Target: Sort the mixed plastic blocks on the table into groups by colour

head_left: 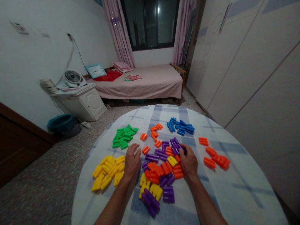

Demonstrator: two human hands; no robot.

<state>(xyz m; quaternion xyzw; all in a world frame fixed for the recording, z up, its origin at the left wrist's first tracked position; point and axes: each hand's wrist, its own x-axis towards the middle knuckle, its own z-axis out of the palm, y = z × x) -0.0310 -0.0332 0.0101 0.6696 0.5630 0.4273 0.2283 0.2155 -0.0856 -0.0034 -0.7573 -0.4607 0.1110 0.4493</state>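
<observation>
My left hand (pixel 132 162) rests palm down on the table, fingers stretched forward, just right of a yellow block pile (pixel 108 172) and beside a mixed heap of orange, purple and yellow blocks (pixel 161 175). My right hand (pixel 188 161) lies at the heap's right edge, its fingers curled onto purple blocks (pixel 175 144). Whether it grips one is hidden.
Round table with a checked white-blue cloth (pixel 234 187). Green block pile (pixel 123 136) at far left, blue pile (pixel 180 126) at far middle, orange pile (pixel 217 159) at right. Behind: a bed (pixel 145 82), a white cabinet with a fan (pixel 77 93), wardrobe doors (pixel 246 62).
</observation>
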